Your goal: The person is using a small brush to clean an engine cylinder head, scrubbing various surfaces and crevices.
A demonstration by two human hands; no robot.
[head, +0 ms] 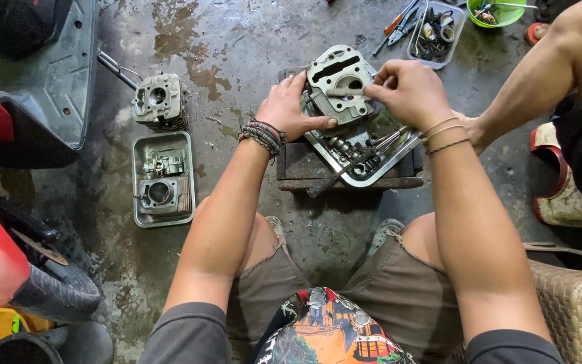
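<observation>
Engine head (337,86) stands tilted in a metal tray (399,160) on a dark wooden block (304,168), floor level, between the knees. Left hand (291,108): fingers spread flat against the head's left edge, thumb along its lower side. Right hand (409,91): fingertips (372,91) pinching a small part at the head's middle. Second tray (141,202) with engine parts lies well apart, left
</observation>
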